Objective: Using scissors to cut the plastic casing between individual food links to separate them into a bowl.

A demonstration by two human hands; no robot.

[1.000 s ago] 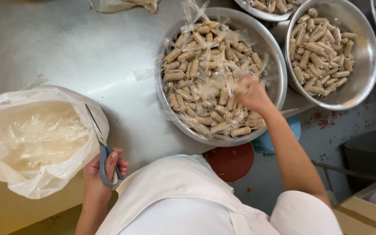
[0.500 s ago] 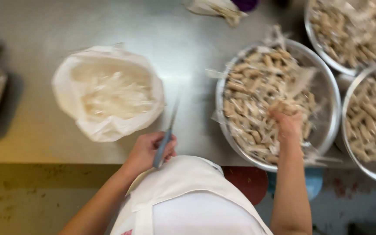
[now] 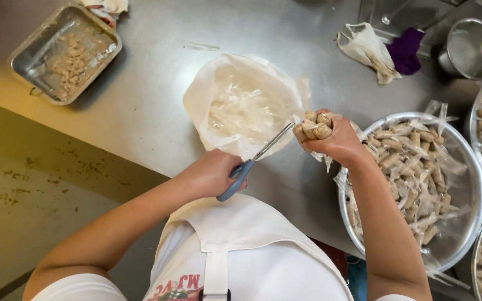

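Left hand [image 3: 210,174]: I see it closed around the blue handles of the scissors [image 3: 255,160], blades pointing at the bundle
Right hand [image 3: 336,139]: gripping a bundle of wrapped rolls [image 3: 313,126] above the table edge, just beside the plastic-lined bowl [image 3: 241,103]
Big steel bowl [image 3: 472,184]: under my right forearm, full of wrapped rolls
Surface: I see a steel table [image 3: 157,95] with a metal tray [image 3: 65,53] far left
Room: worn yellowish floor [image 3: 34,195] below the edge

The right hand [image 3: 338,139] is up out of the big metal bowl [image 3: 464,167] and now grips a bunch of wrapped sausages [image 3: 312,126] above the table. The left hand [image 3: 213,174] now points its scissors [image 3: 255,161] at them.
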